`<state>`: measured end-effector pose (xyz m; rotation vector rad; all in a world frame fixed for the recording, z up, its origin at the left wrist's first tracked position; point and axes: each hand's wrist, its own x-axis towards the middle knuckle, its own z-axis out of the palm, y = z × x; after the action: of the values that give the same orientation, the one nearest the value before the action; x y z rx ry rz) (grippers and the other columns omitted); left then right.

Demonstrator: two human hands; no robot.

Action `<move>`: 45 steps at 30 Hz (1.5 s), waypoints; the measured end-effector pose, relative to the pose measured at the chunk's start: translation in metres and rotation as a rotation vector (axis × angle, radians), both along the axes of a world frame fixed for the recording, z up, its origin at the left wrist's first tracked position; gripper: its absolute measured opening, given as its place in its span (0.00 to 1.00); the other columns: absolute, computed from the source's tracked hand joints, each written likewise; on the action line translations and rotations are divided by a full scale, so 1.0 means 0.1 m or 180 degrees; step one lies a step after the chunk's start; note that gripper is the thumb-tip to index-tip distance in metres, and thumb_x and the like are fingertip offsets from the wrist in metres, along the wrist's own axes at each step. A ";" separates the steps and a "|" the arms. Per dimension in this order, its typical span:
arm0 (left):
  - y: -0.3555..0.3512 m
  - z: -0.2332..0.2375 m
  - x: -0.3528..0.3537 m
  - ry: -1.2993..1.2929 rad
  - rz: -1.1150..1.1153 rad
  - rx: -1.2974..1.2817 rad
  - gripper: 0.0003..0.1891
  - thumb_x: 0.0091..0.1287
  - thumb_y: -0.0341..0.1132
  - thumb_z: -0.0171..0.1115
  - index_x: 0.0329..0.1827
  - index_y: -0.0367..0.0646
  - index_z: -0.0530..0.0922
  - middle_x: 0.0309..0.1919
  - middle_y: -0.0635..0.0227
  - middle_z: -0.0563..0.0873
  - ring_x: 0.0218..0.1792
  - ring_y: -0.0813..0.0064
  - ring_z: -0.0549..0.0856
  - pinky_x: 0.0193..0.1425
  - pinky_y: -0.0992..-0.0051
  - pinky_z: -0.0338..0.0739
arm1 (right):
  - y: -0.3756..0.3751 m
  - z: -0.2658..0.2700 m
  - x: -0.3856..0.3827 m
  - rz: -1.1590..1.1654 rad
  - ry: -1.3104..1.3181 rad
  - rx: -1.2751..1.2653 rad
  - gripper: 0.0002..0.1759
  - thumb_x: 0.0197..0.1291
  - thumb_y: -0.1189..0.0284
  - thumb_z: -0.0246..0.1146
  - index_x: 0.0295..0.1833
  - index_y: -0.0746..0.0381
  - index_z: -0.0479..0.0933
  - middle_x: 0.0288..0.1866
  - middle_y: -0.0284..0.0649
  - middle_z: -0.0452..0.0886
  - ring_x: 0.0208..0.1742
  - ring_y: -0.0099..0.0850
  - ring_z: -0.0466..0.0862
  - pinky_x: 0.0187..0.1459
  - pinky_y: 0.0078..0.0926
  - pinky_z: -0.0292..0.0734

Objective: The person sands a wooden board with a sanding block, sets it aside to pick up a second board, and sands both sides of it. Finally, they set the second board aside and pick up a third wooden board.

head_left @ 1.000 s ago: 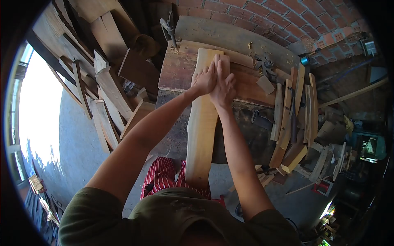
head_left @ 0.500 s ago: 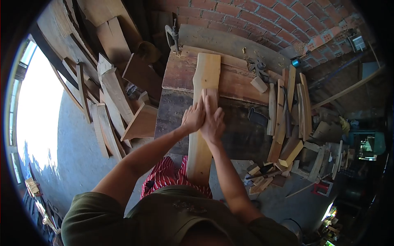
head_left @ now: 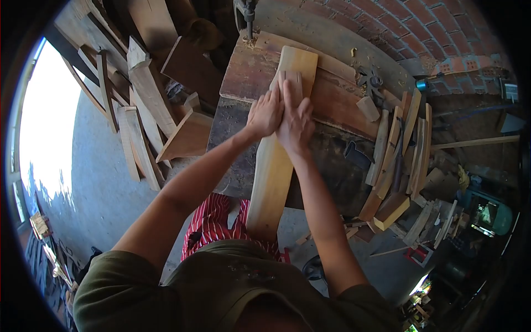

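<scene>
Seen from the head camera, a long pale plank lies lengthwise across the table. Its far end stops just short of the table's back edge, and its near end juts out past the front edge, over red striped cloth at the person's lap. On either side of the plank the tabletop is bare. The left strip runs clear to the table's left edge, with concrete floor beyond.

To the right, a small wood offcut and a dark tool, too dim to name, sit near the plank but apart from it. Past them a row of narrow slats crowds the table's right end. A clamp stands at the back edge, just left of the plank's far end, before the brick wall. Loose boards lean in a heap left of the table.

The left hand and right hand lie side by side, touching, on the plank's far half. Each grip is spread flat, fingers stretched forward, not curled. The fingertips press down on a small darker block resting on the plank.
</scene>
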<state>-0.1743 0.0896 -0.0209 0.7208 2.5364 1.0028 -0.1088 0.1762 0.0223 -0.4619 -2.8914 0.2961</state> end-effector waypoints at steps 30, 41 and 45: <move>-0.34 0.19 1.00 -0.0199 -0.0379 -0.0337 0.34 0.72 0.44 0.43 0.77 0.33 0.50 0.58 0.52 0.76 0.58 0.56 0.76 0.59 0.61 0.68 | -0.41 0.05 1.02 -0.0419 -0.0411 0.0079 0.42 0.57 0.66 0.66 0.77 0.43 0.58 0.40 0.47 0.66 0.40 0.43 0.76 0.32 0.34 0.81; 0.89 0.12 -0.90 -0.0026 -0.0318 -0.0322 0.25 0.73 0.50 0.40 0.68 0.47 0.64 0.62 0.51 0.76 0.64 0.50 0.74 0.65 0.51 0.64 | 0.65 -0.09 -0.70 -0.0730 0.0070 0.0075 0.40 0.60 0.55 0.63 0.76 0.38 0.54 0.46 0.52 0.69 0.46 0.51 0.77 0.37 0.45 0.81; 0.53 0.05 -0.37 0.0128 -0.0232 -0.0267 0.30 0.73 0.49 0.42 0.74 0.45 0.57 0.63 0.49 0.75 0.64 0.48 0.75 0.64 0.51 0.66 | 0.31 -0.12 -0.20 -0.0677 -0.0024 0.0146 0.42 0.61 0.58 0.63 0.78 0.38 0.53 0.44 0.50 0.69 0.44 0.50 0.77 0.36 0.45 0.81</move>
<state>-0.2112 0.1424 -0.0163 0.8104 2.5495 0.8612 -0.1285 0.2071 0.0102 -0.7559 -2.8168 0.1940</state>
